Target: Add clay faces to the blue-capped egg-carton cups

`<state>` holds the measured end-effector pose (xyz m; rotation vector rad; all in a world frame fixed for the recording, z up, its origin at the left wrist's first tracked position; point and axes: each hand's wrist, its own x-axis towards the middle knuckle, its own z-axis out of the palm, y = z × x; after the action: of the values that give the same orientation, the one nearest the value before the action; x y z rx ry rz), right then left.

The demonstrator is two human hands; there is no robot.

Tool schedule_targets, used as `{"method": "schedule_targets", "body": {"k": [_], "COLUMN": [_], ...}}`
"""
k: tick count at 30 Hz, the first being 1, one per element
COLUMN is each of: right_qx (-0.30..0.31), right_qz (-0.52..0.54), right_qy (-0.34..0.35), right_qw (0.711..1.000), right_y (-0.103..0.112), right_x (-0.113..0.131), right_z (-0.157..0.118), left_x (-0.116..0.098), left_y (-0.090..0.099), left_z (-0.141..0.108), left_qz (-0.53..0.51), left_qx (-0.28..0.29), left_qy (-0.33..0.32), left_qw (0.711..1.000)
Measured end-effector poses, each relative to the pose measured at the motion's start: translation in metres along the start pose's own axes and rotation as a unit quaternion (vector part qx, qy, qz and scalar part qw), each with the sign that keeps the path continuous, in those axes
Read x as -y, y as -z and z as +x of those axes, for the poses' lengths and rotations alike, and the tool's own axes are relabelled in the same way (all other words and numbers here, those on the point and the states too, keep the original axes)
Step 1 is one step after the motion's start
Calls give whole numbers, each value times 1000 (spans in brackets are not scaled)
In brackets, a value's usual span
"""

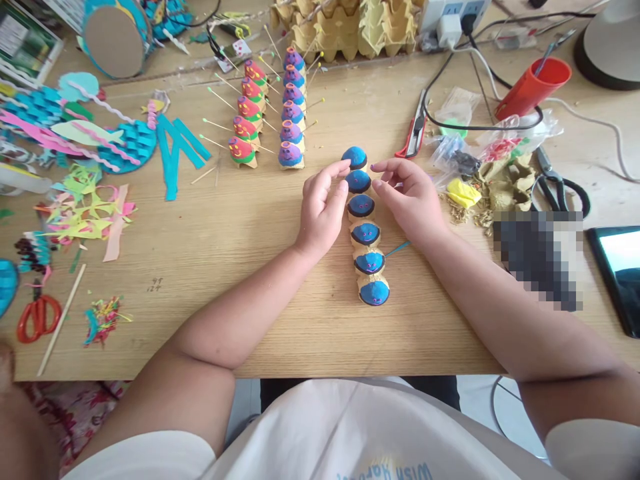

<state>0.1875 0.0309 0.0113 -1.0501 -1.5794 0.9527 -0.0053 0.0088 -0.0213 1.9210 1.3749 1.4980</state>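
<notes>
A row of blue-topped egg-carton bumps (pixel 361 205) with dark rims runs away from me on the wooden table, and small pink marks show on several domes. My left hand (pixel 323 207) is at the left of the far end, fingers stretched and apart, its fingertips close to the second dome (pixel 359 181). On the other side my right hand (pixel 413 197) has its thumb and index finger spread. A tiny purple speck shows at the right index fingertip; I cannot tell what it is. A thin blue strip (pixel 397 249) lies beside the row, near my right forearm.
Two painted egg-carton rows with pins (pixel 247 115) (pixel 293 110) stand farther back. On the right lie a red utility knife (pixel 414 133), a red cup (pixel 533 90), black scissors (pixel 555 183) and a phone (pixel 620 273). Paper scraps (pixel 90 210) and red-handled scissors (pixel 39 319) lie left.
</notes>
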Motion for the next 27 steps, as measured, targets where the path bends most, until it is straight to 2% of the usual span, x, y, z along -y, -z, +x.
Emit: {"method": "schedule_targets", "body": {"k": [6,12,18,27], "right_qx": [-7,-1,-5,-7], "right_qz": [-3,1,-33,-82], "right_qy": [-5,-10,-39,-38], "right_qw": [1000,1000,999,996], "right_y": [0,0,-1,-1], "right_x": [-3,-6,1,9], "right_z": [2,3,1,1], "left_x": [4,6,14,5], "left_y": [-4,-6,-3,-1], "left_z": [0,-1,0,2], "left_qz": [-33,-59,-131,-110], "left_qx": [24,19,70,69], "left_qy": [16,27,45,49], "left_qw": [999,998,988,990]}}
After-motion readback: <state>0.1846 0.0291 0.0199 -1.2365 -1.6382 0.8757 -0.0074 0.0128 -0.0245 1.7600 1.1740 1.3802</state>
